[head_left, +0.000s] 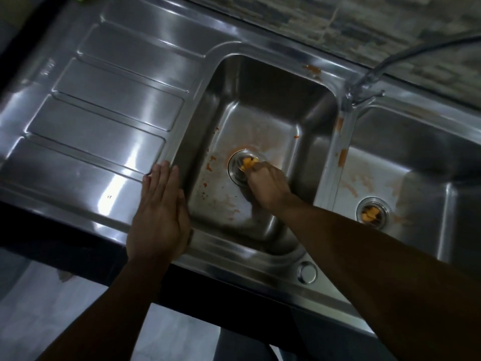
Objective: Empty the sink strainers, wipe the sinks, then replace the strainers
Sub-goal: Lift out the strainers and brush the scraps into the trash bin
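Observation:
A steel double sink fills the view. The left basin (pixel 260 100) has orange-red smears on its floor and a round strainer (pixel 238 164) in its drain holding yellow-orange food bits. My right hand (pixel 265 183) reaches down into this basin, its fingertips closed at the strainer's right edge; how firm the grip is stays hidden. My left hand (pixel 160 214) lies flat, fingers together, on the rim between the drainboard and the left basin. The right basin (pixel 416 157) is also smeared, and its strainer (pixel 372 212) holds more yellow food.
A ribbed steel drainboard (pixel 104 113) lies to the left. The tap (pixel 364 84) stands on the divider behind the basins, with orange stains down the divider (pixel 339 142). A round steel cap (pixel 307 272) sits on the front rim. Tiled wall behind, pale floor below.

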